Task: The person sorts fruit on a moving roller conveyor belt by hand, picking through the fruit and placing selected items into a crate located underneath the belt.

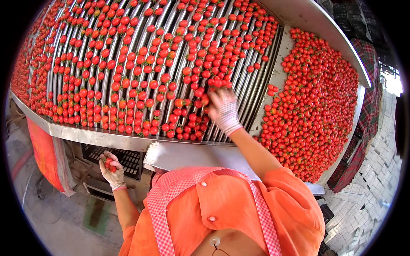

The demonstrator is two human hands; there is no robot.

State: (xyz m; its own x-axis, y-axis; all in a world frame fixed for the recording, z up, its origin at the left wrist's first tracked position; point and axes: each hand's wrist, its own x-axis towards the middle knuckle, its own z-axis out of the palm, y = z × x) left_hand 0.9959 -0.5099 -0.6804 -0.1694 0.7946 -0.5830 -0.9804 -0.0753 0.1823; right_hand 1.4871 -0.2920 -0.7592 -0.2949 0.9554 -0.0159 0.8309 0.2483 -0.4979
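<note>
Red cherry tomatoes (141,94) lie in rows between the metal rollers (250,85) of a wide roller conveyor. My right hand (223,112), in a whitish glove, reaches in among the tomatoes near the right end of the rollers. Its fingers are blurred, and whether they grip a tomato does not show. Lower down on the left, my left hand (112,170), also gloved, is closed around a few cherry tomatoes (109,164). It hangs in front of the conveyor's near edge, above a black slotted crate (129,161).
At the right, a deep heap of cherry tomatoes (311,102) fills a metal chute beside the rollers. The conveyor's metal rim (92,135) runs between me and the rollers. A red-orange sack (45,153) hangs at the left. Several silvery boxes or bundles (367,170) are stacked far right.
</note>
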